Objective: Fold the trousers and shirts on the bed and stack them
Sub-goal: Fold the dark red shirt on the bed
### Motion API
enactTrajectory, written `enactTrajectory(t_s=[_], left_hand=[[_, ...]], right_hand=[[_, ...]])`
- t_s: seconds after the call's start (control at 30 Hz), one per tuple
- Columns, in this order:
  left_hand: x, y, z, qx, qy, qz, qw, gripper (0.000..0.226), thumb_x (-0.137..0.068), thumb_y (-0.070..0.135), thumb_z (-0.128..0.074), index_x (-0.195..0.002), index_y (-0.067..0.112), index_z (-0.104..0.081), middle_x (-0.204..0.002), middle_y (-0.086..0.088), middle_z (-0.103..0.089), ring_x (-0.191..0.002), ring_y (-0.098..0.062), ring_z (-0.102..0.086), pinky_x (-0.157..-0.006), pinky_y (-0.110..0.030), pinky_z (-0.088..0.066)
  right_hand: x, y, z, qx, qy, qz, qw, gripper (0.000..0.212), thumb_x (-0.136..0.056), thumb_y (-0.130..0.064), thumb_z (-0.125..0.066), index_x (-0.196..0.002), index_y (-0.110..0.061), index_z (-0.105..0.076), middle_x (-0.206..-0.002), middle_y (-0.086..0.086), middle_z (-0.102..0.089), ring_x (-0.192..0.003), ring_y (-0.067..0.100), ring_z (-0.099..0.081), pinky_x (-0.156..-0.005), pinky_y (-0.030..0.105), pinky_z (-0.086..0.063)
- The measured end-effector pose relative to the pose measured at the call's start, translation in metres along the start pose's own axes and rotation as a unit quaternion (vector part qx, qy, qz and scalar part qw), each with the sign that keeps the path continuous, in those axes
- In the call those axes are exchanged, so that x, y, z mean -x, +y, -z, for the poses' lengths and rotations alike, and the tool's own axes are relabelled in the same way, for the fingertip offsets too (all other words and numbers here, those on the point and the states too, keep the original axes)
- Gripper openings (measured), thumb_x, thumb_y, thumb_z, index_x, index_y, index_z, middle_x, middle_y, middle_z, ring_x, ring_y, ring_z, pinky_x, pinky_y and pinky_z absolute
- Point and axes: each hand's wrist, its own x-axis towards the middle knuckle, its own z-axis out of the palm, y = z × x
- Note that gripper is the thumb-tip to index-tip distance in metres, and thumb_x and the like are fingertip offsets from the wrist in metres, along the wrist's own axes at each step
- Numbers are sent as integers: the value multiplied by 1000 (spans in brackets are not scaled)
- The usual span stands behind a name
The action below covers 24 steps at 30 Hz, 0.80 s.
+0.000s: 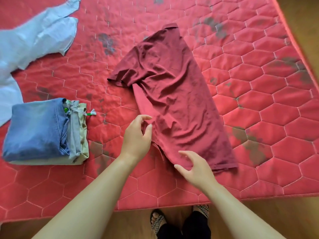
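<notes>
At the far left of the red quilted mattress point(259, 118), stitched in hexagons and marked with grey worn patches, a pale blue shirt point(34, 37) lies spread out and unfolded, running off the left edge of the view. Near of it sits a stack of folded trousers point(43, 131), blue denim on top, then grey, then beige at the bottom, with a white drawstring with a green tip point(90, 113) trailing out on its right side. A strip of bare mattress separates the stack from the left hand point(138, 135), which sits at the left edge of the dark red short-sleeved collared shirt point(172, 94), fingers loosely curved and thumb apart, closed on nothing that can be seen. The shirt lies in the middle of the mattress, well apart from the stack and the blue shirt. It is folded lengthways into a long narrow shape, and its long axis runs from far to near, slanting toward the right as it comes near. The collar points to the far side and the hem to the near right, and one short sleeve sticks out to the left. The cloth is creased and rumpled. The right hand point(196, 168) is over the hem's near left corner, fingers spread and relaxed, gripping nothing. Below the near mattress edge, feet in checkered-strap sandals point(158, 221) stand on a wooden floor point(302, 221).
</notes>
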Motion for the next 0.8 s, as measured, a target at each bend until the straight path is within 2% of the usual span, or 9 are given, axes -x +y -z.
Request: enactTrajectory(t_s=[0.1,0.17,0.27,0.33,0.4,0.47,0.57,0.67,0.8], left_hand=[[10,-14,-4,3,-3,18,1000,15,-89,14,-55,-98,23,-62,-83,14,-57,-69,0,-50,-63,-8,-36],[14,-20,-4,24,9,27,999,15,-89,14,-56,-94,27,-62,-87,14,-61,-74,2,-53,-64,-6,-37],[17,-22,3,79,49,46,995,19,-88,15,-57,-87,32,-63,-82,17,-62,-70,6,-53,-63,-7,-41],[16,-21,12,116,70,55,989,19,-88,15,-58,-86,32,-64,-78,16,-61,-63,1,-52,-61,-16,-46],[12,-20,22,138,79,58,986,17,-88,15,-58,-89,31,-65,-76,13,-60,-56,-5,-49,-55,-24,-47],[8,-16,32,147,76,59,984,16,-88,15,-58,-91,29,-65,-77,12,-58,-56,-8,-46,-51,-25,-45],[5,-1,37,152,62,53,985,14,-87,13,-60,-92,25,-64,-77,10,-56,-57,-4,-46,-54,-25,-44],[2,28,30,172,40,33,984,17,-87,13,-62,-88,29,-63,-73,12,-55,-54,-5,-46,-53,-23,-43],[5,59,7,236,34,18,971,18,-86,10,-63,-84,28,-63,-66,20,-57,-49,4,-46,-48,-9,-39]], right_hand=[[-1,-7,-26,-27,19,-28,999,68,-71,-47,-73,-131,-26,-47,-133,-13,-47,-122,5,-43,-99,17,-32],[-3,-13,-43,-5,30,-28,999,81,-68,-52,-73,-137,-26,-38,-139,-12,-39,-129,7,-36,-105,25,-32],[-10,-23,-62,40,79,-31,996,88,-64,-55,-73,-138,-25,-35,-141,-11,-35,-131,9,-31,-104,37,-33],[-17,-29,-68,40,125,-29,991,73,-68,-46,-73,-131,-23,-47,-136,-7,-43,-128,13,-38,-101,41,-35],[-23,-29,-61,-1,195,-12,981,41,-72,-23,-73,-111,-18,-65,-121,-1,-57,-115,21,-53,-96,44,-41],[-25,-26,-38,-41,251,13,967,25,-71,-3,-70,-94,-12,-70,-105,5,-65,-101,26,-61,-89,42,-46],[-30,-24,30,-38,299,77,950,23,-72,5,-66,-91,-7,-68,-92,8,-68,-87,26,-65,-81,27,-45],[-40,-31,116,22,296,134,945,29,-73,7,-61,-96,-9,-68,-93,6,-68,-84,21,-63,-79,23,-45],[-48,-30,189,122,278,194,933,39,-67,12,-51,-97,-6,-68,-96,7,-68,-90,21,-62,-85,25,-45]])
